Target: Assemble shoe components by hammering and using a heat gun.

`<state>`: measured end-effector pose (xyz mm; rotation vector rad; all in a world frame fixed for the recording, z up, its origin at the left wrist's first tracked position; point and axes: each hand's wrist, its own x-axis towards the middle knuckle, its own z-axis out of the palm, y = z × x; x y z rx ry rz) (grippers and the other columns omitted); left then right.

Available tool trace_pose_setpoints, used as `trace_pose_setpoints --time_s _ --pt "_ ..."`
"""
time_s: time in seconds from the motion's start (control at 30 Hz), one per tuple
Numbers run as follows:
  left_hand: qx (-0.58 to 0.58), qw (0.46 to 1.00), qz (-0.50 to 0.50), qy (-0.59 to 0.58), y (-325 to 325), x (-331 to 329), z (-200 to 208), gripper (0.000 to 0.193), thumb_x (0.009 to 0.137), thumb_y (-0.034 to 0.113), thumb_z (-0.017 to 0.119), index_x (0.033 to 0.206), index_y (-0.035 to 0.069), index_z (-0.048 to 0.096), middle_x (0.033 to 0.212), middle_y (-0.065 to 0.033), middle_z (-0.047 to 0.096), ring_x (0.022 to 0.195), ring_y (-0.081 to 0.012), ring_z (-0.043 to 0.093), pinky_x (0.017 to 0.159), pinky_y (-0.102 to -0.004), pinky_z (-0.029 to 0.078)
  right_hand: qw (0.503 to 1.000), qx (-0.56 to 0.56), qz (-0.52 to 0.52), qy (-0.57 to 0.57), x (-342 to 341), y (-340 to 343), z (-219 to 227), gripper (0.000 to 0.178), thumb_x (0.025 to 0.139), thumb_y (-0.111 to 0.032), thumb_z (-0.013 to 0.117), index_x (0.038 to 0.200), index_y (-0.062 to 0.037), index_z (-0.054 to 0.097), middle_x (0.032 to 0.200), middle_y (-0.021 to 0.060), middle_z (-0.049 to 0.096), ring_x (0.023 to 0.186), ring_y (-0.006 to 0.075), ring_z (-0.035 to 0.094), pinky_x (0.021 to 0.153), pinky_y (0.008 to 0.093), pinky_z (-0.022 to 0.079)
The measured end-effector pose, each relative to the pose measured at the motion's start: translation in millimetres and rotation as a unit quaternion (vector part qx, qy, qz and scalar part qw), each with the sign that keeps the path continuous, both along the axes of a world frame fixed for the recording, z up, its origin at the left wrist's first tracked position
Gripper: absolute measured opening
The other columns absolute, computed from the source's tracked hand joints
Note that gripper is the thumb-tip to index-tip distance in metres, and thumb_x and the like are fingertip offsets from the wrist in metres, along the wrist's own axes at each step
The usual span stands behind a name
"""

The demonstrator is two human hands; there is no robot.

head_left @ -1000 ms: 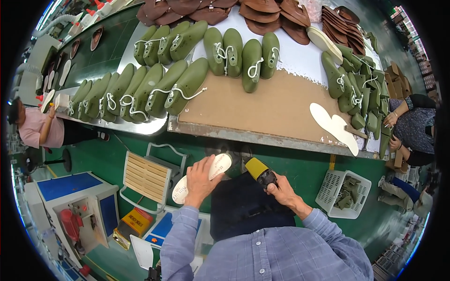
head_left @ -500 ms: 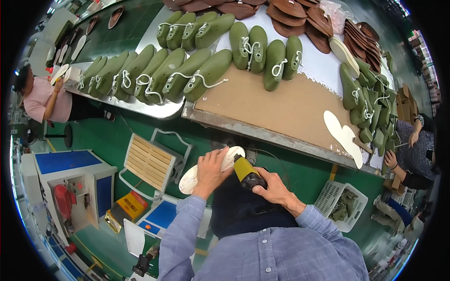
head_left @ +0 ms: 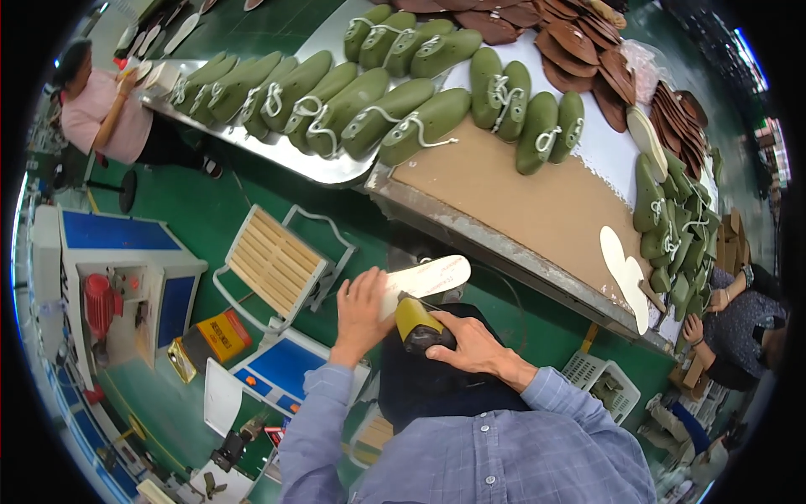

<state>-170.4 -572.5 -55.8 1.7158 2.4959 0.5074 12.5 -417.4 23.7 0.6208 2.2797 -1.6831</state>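
My left hand (head_left: 361, 312) grips one end of a pale shoe insole (head_left: 441, 275) with small reddish print, over my lap. Its other end stretches to the right, toward the table. In my right hand (head_left: 474, 344) is a yellow-green and black hand tool (head_left: 413, 319), whose exact kind I cannot make out. The tool's front end meets the insole's near edge close to my left fingers; whether it touches is unclear. On the table, rows of green shoe lasts (head_left: 424, 126) are tied in pairs with white cord.
The worktable (head_left: 504, 185) has a brown board with white insole pieces (head_left: 623, 273) at its right. Brown leather parts (head_left: 571, 55) lie at the back. A slatted chair (head_left: 273, 260) stands left; a white crate (head_left: 588, 374) sits right. Co-workers are at far left (head_left: 105, 113) and right (head_left: 743, 315).
The insole has been turned: its longer free part pointed lower left and now points right. My left hand sits at its left end. The table appears shifted right and up in view.
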Motion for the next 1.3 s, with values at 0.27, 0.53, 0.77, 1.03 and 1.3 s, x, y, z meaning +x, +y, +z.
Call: trace_pose_setpoints --time_s 0.27,0.53,0.77,1.03,1.3 --pt "0.121 0.977 0.033 -0.171 -53 -4 -26 0.087 0.064 0.011 0.083 0.139 0.001 0.040 0.143 -0.0205 0.043 0.129 -0.0388 0.045 0.106 -0.0438 0.039 0.999 0.000 0.052 -0.003 -25 -34 -6 0.074 0.080 -0.044 0.070 0.133 0.0026 0.048 0.108 0.0291 0.065 0.101 0.0437 0.063 0.089 0.0453 0.050" --pt "0.155 0.972 0.028 -0.173 -55 -3 -31 0.093 0.064 0.010 0.084 0.141 0.000 0.034 0.141 -0.0200 0.045 0.126 -0.0381 0.047 0.106 -0.0433 0.039 0.998 0.028 0.062 0.005 -28 -43 -10 0.072 0.080 -0.043 0.070 0.131 0.0022 0.048 0.106 0.0278 0.066 0.100 0.0428 0.064 0.089 0.0449 0.050" --pt "0.027 0.991 0.037 -0.129 -28 -1 3 0.099 0.069 0.036 0.082 0.146 0.000 0.030 0.136 -0.0182 0.046 0.130 -0.0324 0.042 0.111 -0.0500 0.028 0.995 0.030 -0.060 0.067 9 5 9 0.068 0.081 -0.047 0.068 0.128 0.0002 0.055 0.111 0.0241 0.065 0.104 0.0328 0.065 0.092 0.0400 0.049" --pt "-0.087 0.990 -0.054 -0.097 91 35 0 0.106 0.065 0.029 0.082 0.152 0.011 0.024 0.100 -0.0131 0.057 0.090 -0.0308 0.059 0.077 -0.0426 0.045 0.893 0.364 -0.250 -0.086 53 139 -37 0.066 0.086 -0.041 0.067 0.139 -0.0057 0.048 0.115 0.0268 0.062 0.104 0.0403 0.060 0.092 0.0486 0.046" --pt "0.318 0.908 0.167 -0.216 153 14 95 0.082 0.068 0.020 0.083 0.133 0.001 0.037 0.118 -0.0162 0.052 0.104 -0.0316 0.055 0.098 -0.0422 0.042 0.837 0.477 -0.264 0.036 122 165 -81 0.041 0.082 -0.021 0.071 0.120 -0.0094 0.061 0.124 0.0139 0.057 0.116 0.0338 0.052 0.097 0.0459 0.043"
